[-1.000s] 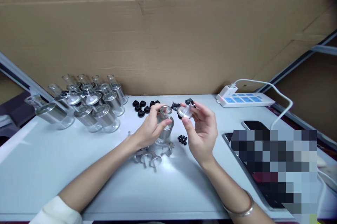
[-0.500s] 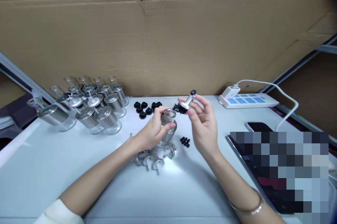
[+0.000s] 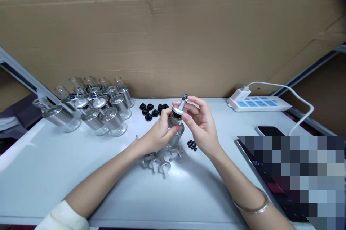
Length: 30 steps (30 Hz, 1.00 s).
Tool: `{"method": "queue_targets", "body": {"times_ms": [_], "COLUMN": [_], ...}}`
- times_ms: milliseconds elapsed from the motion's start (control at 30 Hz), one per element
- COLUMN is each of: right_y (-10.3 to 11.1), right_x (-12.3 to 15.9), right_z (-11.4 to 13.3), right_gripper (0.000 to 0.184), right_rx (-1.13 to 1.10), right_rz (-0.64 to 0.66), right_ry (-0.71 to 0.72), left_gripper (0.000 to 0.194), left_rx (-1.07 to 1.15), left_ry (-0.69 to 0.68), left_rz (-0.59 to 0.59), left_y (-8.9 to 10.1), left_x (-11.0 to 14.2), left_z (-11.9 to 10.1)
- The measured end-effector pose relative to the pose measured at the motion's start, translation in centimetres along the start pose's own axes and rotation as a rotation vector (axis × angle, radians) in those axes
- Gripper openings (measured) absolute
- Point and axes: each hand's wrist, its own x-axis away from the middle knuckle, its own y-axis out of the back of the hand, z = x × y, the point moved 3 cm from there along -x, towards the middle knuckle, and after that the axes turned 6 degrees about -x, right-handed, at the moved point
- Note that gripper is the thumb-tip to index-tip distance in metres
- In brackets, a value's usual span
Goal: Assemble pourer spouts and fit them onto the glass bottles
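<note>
My left hand (image 3: 159,131) is closed round the neck of a glass bottle (image 3: 177,139) with a metal band. A silver pour spout (image 3: 180,109) with a black stopper and a black tip sits at the bottle's mouth. My right hand (image 3: 202,127) pinches the spout's round flange between thumb and fingers. How deep the stopper reaches into the neck is hidden. Several silver spouts (image 3: 159,164) lie in front of the bottle. Small black caps (image 3: 192,145) are grouped to its right, and black rubber stoppers (image 3: 148,112) lie behind my left hand.
Several glass bottles with metal bands (image 3: 115,120) stand at the left, two of them topped with spouts. A white power strip (image 3: 259,104) with a plugged-in cable lies at the back right. A phone (image 3: 269,130) and a dark tablet-like device (image 3: 254,161) are by my right arm.
My right hand has moved left and slightly down with the pour spout, from beside the bottle onto its mouth. The left hand keeps its grip on the bottle.
</note>
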Motion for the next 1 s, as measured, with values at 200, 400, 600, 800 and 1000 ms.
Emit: {"method": "queue_targets", "body": {"times_ms": [200, 400, 600, 800, 1000], "right_y": [0.4, 0.6, 0.9, 0.7, 0.5], "right_x": [0.4, 0.5, 0.7, 1.0, 1.0], "right_z": [0.1, 0.3, 0.1, -0.1, -0.2], "right_gripper": [0.034, 0.032, 0.035, 0.038, 0.039], "right_rx": [0.085, 0.145, 0.204, 0.237, 0.231], "right_rz": [0.018, 0.043, 0.080, 0.111, 0.112], "right_ry": [0.016, 0.035, 0.056, 0.078, 0.100], "left_gripper": [0.045, 0.063, 0.055, 0.049, 0.045], "left_rx": [0.212, 0.439, 0.483, 0.525, 0.535], "left_ry": [0.077, 0.153, 0.228, 0.231, 0.236], "left_rz": [0.061, 0.081, -0.023, -0.032, -0.024], "left_y": [0.9, 0.6, -0.2, -0.3, -0.2], "left_x": [-0.4, -1.4, -1.6, -1.5, -1.6], "left_z": [-1.0, -1.5, -0.9, -0.9, -1.1]}}
